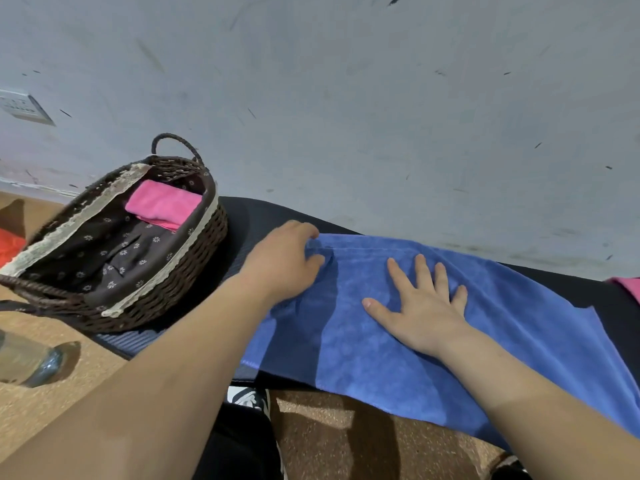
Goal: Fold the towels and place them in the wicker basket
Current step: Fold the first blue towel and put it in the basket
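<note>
A blue towel [512, 327] lies spread over a black mat [249, 220]. My left hand [284, 261] grips the towel's far left corner with curled fingers. My right hand [422, 303] lies flat on the middle of the towel, fingers spread, holding nothing. To the left stands the brown wicker basket [194, 271] with a dark flowered lining and lace trim. A folded pink towel [162, 204] rests inside it at the far end.
A grey wall [346, 98] rises right behind the mat. A clear glass object [31, 362] lies on the cork floor [329, 434] at the left. A pink cloth [628, 287] shows at the right edge, something red [8, 245] at the left edge.
</note>
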Demonstrator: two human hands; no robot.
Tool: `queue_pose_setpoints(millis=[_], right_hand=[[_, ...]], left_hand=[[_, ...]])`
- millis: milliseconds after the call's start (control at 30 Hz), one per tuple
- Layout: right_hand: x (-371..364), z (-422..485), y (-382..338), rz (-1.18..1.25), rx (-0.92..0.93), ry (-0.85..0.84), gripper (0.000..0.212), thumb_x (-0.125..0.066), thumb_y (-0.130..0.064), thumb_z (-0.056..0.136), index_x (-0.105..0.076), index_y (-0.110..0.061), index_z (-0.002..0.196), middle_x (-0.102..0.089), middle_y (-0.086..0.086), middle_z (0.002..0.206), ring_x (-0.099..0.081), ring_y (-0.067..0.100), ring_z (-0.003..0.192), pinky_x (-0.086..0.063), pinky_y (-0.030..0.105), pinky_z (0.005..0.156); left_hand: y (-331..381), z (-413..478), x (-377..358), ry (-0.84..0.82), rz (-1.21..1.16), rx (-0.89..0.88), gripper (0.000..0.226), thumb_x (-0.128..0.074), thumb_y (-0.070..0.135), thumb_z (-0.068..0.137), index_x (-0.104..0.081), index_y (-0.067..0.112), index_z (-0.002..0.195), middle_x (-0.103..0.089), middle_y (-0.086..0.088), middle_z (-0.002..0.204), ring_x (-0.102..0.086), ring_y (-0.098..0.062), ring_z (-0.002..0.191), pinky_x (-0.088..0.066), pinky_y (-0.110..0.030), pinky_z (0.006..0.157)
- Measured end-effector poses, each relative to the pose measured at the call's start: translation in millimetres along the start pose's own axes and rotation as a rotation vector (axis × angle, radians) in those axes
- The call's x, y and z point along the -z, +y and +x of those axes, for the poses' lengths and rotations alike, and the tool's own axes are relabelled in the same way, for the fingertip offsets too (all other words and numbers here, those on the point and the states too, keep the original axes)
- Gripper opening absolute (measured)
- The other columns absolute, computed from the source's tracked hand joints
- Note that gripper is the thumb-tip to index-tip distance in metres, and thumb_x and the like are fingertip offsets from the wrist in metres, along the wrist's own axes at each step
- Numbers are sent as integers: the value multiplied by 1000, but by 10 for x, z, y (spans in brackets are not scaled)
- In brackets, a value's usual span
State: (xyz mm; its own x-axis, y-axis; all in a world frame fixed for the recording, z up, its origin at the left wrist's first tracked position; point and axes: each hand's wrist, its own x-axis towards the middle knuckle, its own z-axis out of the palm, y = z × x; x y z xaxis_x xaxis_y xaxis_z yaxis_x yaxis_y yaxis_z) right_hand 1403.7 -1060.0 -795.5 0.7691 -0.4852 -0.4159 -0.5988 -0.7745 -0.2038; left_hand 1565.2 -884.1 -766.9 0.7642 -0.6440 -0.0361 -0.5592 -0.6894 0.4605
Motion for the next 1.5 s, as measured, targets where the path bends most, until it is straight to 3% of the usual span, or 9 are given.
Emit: queue_pose_setpoints(millis=[133,333,500,733,967,1100,1200,1333,1500], right_hand=[[24,34,-45,-2,-22,-39,94,-30,-89,83,9,-49,158,29,-1,167,29,33,152,12,66,119],[61,75,-70,-2,6,-86,96,-31,-90,82,13,-49,158,33,-1,165,33,32,151,14,65,119],[205,1,0,25,-4,-107,91,-28,-86,87,12,-47,158,29,-2,167,30,30,152,10,65,121],[256,-222,106,-62,-66,-235,98,-35,-86,84,17,-48,157,32,-4,166,27,30,153,-4,67,120],[54,-133,-17,-16,81,-168,102,-39,-90,80,20,-50,155,39,-6,162,37,28,149,12,68,118],[134,-175,94,91,181,-59,92,-47,-78,87,2,-49,159,21,-9,169,25,22,154,7,60,123],[268,-255,329,218,216,99,79,-56,-66,91,-28,-36,159,-14,-2,170,-5,19,158,-13,49,126],[514,-401,881,369,92,319,38,-64,-44,95,-67,-22,126,-66,-5,122,-61,15,115,-47,30,97],[653,-544,1805,328,-221,395,14,-65,-35,91,-65,-21,90,-67,-6,82,-62,16,78,-50,33,71]], left_hand=[[114,153,-208,-182,211,100,61,-55,63,90,-49,25,137,-52,3,139,-51,-25,130,-36,-50,114],[34,173,-293,-247,405,230,97,-26,85,86,-8,27,162,6,-2,172,15,-34,156,9,-69,118],[294,-70,-492,-173,415,1,87,-25,74,96,0,25,163,15,-11,170,20,-37,154,9,-57,124],[-60,-21,-440,-338,279,92,117,-43,93,73,14,39,160,25,1,168,24,-29,154,8,-52,126],[-329,-37,-265,-303,291,145,120,-40,98,67,9,42,160,21,3,169,21,-27,155,7,-53,126],[-127,-67,-239,-280,282,72,103,-44,83,84,-2,32,163,13,-4,171,14,-30,157,1,-51,127],[268,-93,-300,-280,262,-85,91,-48,68,94,-6,27,163,8,-5,171,10,-28,158,-2,-45,128],[832,-125,-428,-331,133,-228,81,-55,54,98,-14,28,163,-2,1,172,-1,-18,158,-11,-34,127],[1486,-112,-709,-377,52,-367,72,-56,48,100,-23,29,161,-8,6,171,-12,-10,156,-19,-28,123]])
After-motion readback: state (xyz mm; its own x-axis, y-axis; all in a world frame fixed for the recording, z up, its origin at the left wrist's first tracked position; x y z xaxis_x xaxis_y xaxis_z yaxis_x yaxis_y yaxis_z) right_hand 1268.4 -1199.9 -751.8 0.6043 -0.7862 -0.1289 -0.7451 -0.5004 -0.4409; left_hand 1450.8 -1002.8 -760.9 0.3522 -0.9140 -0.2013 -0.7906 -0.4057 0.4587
